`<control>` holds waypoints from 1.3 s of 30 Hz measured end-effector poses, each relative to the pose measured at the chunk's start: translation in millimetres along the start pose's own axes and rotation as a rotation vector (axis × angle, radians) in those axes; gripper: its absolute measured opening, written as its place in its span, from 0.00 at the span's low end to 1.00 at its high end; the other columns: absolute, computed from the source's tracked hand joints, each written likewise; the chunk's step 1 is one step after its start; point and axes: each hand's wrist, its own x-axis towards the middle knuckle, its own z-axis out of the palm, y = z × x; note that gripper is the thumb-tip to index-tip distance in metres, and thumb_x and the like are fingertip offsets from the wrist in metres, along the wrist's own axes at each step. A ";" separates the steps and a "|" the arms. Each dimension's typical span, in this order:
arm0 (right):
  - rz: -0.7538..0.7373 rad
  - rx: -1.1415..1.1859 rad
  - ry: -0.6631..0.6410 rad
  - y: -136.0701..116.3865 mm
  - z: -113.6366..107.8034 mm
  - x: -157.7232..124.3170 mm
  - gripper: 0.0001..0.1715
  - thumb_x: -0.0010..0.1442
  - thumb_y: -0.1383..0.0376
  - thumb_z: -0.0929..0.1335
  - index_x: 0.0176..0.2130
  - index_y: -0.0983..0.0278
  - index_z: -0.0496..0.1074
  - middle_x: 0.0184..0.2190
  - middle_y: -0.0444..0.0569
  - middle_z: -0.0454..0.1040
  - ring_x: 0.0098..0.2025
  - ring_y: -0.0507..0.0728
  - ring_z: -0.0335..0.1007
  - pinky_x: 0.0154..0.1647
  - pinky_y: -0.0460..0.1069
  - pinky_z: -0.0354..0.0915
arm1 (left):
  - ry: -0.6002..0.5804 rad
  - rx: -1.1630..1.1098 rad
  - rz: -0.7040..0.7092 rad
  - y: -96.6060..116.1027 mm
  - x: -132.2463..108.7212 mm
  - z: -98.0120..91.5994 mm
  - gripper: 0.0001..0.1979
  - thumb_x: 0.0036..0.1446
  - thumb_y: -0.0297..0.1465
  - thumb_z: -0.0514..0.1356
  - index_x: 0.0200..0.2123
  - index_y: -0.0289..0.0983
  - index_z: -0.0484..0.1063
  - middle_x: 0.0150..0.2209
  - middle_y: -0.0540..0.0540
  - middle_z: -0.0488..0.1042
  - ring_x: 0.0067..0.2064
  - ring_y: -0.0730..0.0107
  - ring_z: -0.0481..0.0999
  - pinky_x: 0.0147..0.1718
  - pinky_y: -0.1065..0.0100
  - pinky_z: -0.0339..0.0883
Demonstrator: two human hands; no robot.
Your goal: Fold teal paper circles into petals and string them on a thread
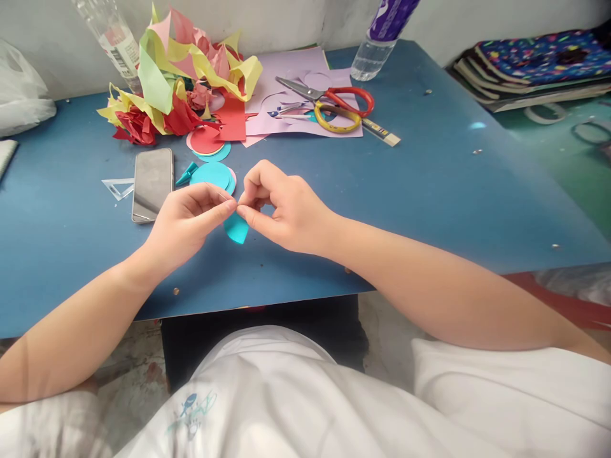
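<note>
My left hand (188,219) and my right hand (281,210) meet over the blue table (429,191), fingertips pinched together. Between them hangs a small teal paper piece (237,229), rolled or folded, held by both hands at its top edge. Just behind the hands lie teal paper circles (212,175) stacked over a pink one, and a small teal paper cone (187,173). A smartphone (152,183) lies face up to the left of the circles.
A heap of crumpled yellow, red, pink and green paper scraps (181,83) sits at the back. Scissors with red and yellow handles (334,102) lie on lilac paper (296,89). Two plastic bottles (377,44) stand behind. A clear set square (118,187) lies left of the phone.
</note>
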 end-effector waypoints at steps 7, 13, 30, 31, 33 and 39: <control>-0.025 -0.005 0.046 2.2 0.9 0.0 0.17 0.74 0.57 0.77 0.41 0.52 0.66 0.37 0.43 0.80 0.38 0.57 0.77 0.44 0.55 0.74 | 0.028 0.054 0.044 1.3 0.6 0.4 0.21 0.61 0.46 0.88 0.33 0.39 0.87 0.31 0.51 0.81 0.32 0.72 0.72 0.31 0.63 0.70; -0.122 -0.042 0.039 6.6 4.0 0.0 0.14 0.78 0.59 0.73 0.42 0.53 0.65 0.37 0.43 0.79 0.37 0.56 0.78 0.43 0.54 0.75 | 0.037 0.123 0.063 1.0 1.6 0.0 0.21 0.62 0.46 0.87 0.34 0.39 0.86 0.32 0.50 0.82 0.33 0.70 0.75 0.33 0.63 0.73; -0.209 0.005 0.171 21.3 13.9 0.2 0.06 0.75 0.64 0.73 0.45 0.57 0.71 0.38 0.43 0.82 0.38 0.55 0.80 0.44 0.53 0.81 | 0.130 0.112 0.024 6.9 -4.9 8.7 0.11 0.53 0.34 0.87 0.37 0.41 0.93 0.36 0.47 0.89 0.36 0.65 0.85 0.41 0.62 0.83; -0.212 -0.009 0.174 21.5 14.8 -0.1 0.06 0.75 0.64 0.73 0.45 0.57 0.71 0.38 0.43 0.82 0.38 0.55 0.80 0.44 0.53 0.81 | 0.134 0.107 0.021 7.2 -5.1 8.7 0.11 0.53 0.35 0.87 0.37 0.41 0.93 0.36 0.47 0.90 0.36 0.65 0.85 0.41 0.62 0.83; -0.214 -0.030 0.187 21.5 16.4 -0.6 0.06 0.75 0.64 0.72 0.44 0.56 0.72 0.37 0.42 0.82 0.37 0.55 0.79 0.43 0.53 0.81 | 0.135 0.088 0.007 7.9 -5.6 8.8 0.12 0.52 0.36 0.88 0.37 0.41 0.93 0.36 0.46 0.90 0.37 0.64 0.85 0.41 0.62 0.83; -0.233 -0.081 0.216 21.4 18.4 -4.0 0.06 0.76 0.66 0.72 0.50 0.59 0.81 0.40 0.46 0.88 0.40 0.57 0.85 0.47 0.54 0.85 | 0.158 0.055 0.007 7.2 -6.6 9.0 0.08 0.53 0.31 0.85 0.37 0.43 0.95 0.37 0.48 0.91 0.38 0.66 0.86 0.42 0.63 0.83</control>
